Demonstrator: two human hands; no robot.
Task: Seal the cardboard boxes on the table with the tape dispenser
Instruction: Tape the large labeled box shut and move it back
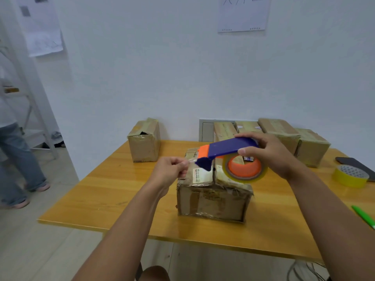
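A worn cardboard box (211, 199) stands in the middle of the wooden table (105, 191), its top flaps slightly raised. Above it my right hand (269, 155) grips a blue and orange tape dispenser (229, 149) loaded with a roll of clear tape (246, 169). My left hand (172, 169) pinches the loose clear tape end (191, 159) at the dispenser's orange mouth, just over the box's left top edge.
Another box (145, 140) stands at the back left. Several boxes (284, 134) line the back right by the wall. A yellow tape roll (350, 176), a dark phone (354, 163) and a green pen (363, 216) lie at the right. A person stands at far left.
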